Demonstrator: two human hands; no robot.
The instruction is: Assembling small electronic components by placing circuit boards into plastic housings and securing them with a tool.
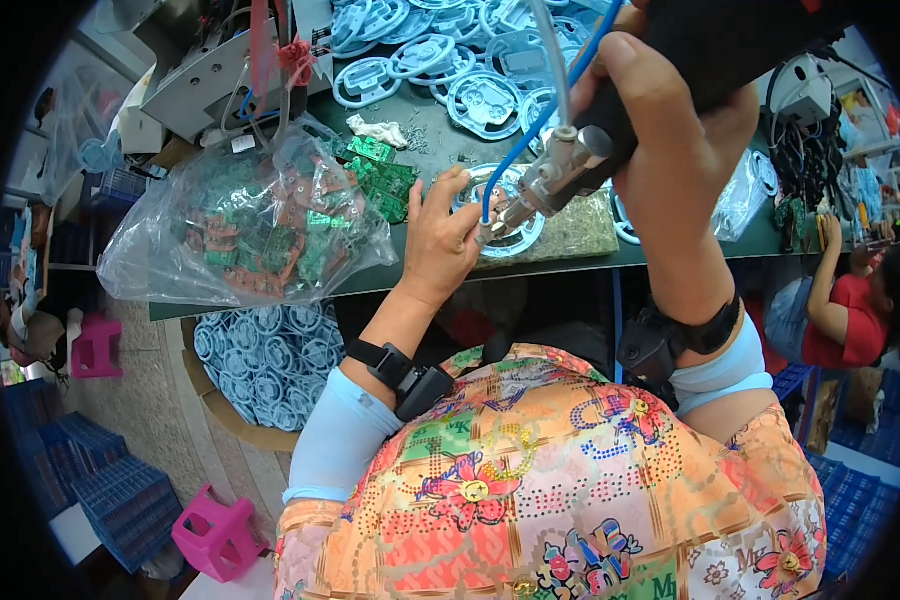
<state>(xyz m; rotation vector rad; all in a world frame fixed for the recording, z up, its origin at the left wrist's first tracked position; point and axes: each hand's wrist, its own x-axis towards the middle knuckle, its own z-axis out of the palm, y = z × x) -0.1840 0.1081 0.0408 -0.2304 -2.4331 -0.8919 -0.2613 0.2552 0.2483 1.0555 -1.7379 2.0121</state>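
Observation:
My right hand (pixel 675 140) is wrapped round a screwdriver (pixel 560 175), a powered one with a black body, a metal front end and a blue hose. It slants down to the left. Its tip meets a light-blue plastic toy steering wheel (pixel 522 240), which lies on a flat speckled block (pixel 588 232). With thumb and fingers curled at the left rim, my left hand (pixel 438 245) holds the wheel in place. The screwdriver partly hides the wheel's middle, so the exact spot under the tip cannot be made out.
Loose green circuit boards (pixel 382 185) and small scattered screws (pixel 417 135) lie left of the block. A transparent bag (pixel 240 225) of boards rests at the table's left. More blue wheels (pixel 420 55) pile up behind; others fill a box (pixel 265 360) below. A co-worker (pixel 845 320) sits at right.

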